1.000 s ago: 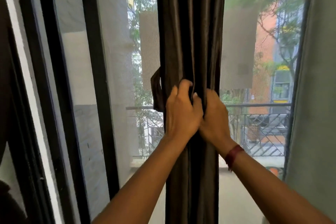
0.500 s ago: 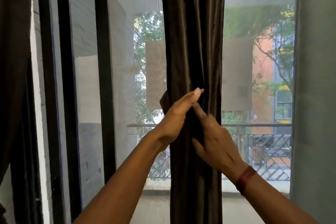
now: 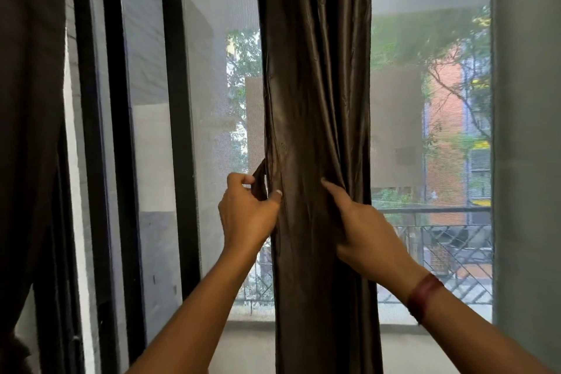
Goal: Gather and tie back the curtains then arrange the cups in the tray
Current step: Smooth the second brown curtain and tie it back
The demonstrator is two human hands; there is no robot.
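Close to camera, my left hand point(image 3: 246, 215) pinches a dark fabric tie strap point(image 3: 259, 179) at the left edge of the gathered dark brown satin curtain point(image 3: 315, 100). My right hand point(image 3: 364, 231) has its fingers curled into the right-side folds. The bundle hangs vertically between both hands, so I judge the strap must wrap rightward around it. Behind are a black window frame point(image 3: 176, 130) and a balcony railing point(image 3: 440, 211). Cups and tray not visible.

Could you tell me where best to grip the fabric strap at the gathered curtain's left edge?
Probably its free loop: the fabric strap stands clear of the curtain there. Come from the left, as the left hand does, pinching it; the right hand holds the folds.
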